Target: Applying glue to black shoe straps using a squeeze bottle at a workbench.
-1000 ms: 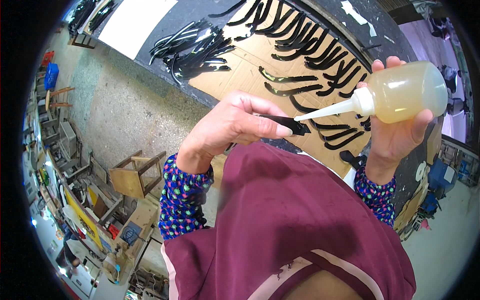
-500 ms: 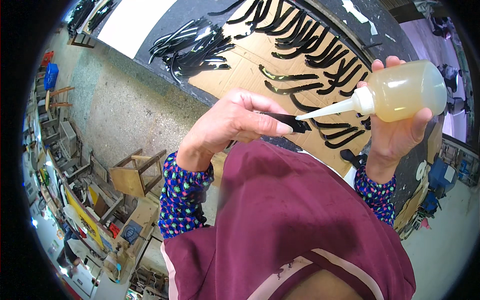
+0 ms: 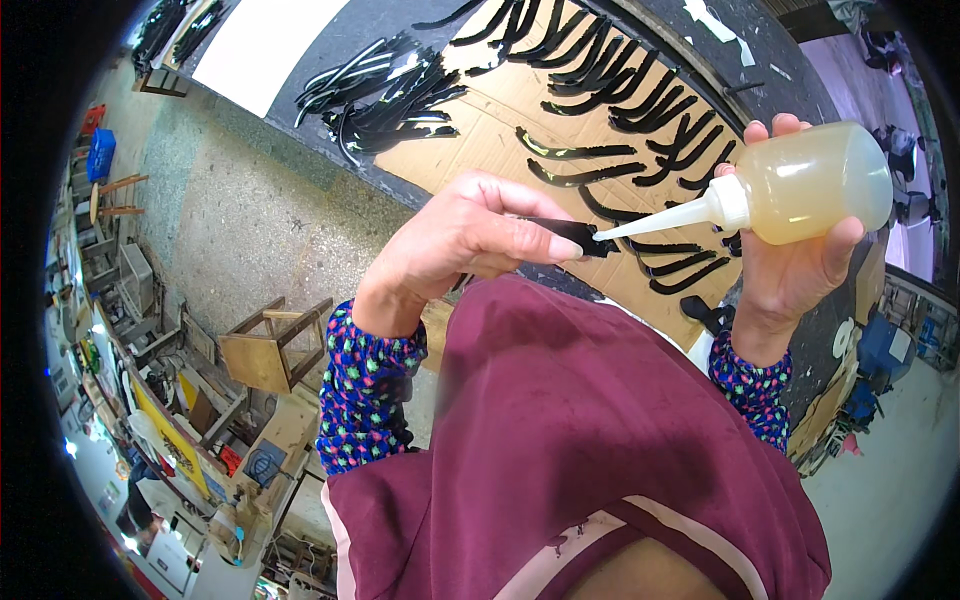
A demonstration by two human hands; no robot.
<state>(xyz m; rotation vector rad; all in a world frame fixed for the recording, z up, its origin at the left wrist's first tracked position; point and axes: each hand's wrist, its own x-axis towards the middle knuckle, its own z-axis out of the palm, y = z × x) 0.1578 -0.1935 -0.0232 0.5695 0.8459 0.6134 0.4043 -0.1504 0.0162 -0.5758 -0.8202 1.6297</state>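
Between the thumb and fingers of my left hand [image 3: 470, 238] is a black strip [image 3: 592, 238], its far end sticking out to the right. My right hand [image 3: 785, 270] is wrapped round a squeeze bottle [image 3: 815, 183] of pale yellow liquid, tipped on its side. The bottle's long white nozzle [image 3: 665, 219] points left, and its tip meets the end of the strip or sits just by it. Beyond my hands, many curved black strips [image 3: 580, 150] lie in rows on a sheet of cardboard [image 3: 455, 170].
A heap of black strips [image 3: 385, 95] lies at the far left of the dark table [image 3: 340, 150], near a white sheet [image 3: 265, 50]. White scraps [image 3: 725, 35] are at the back. On the floor to the left stands a wooden stool [image 3: 275, 345].
My left hand and the strip have shifted very slightly left. The right hand holds the bottle almost where it was, with the nozzle still at the strip's end.
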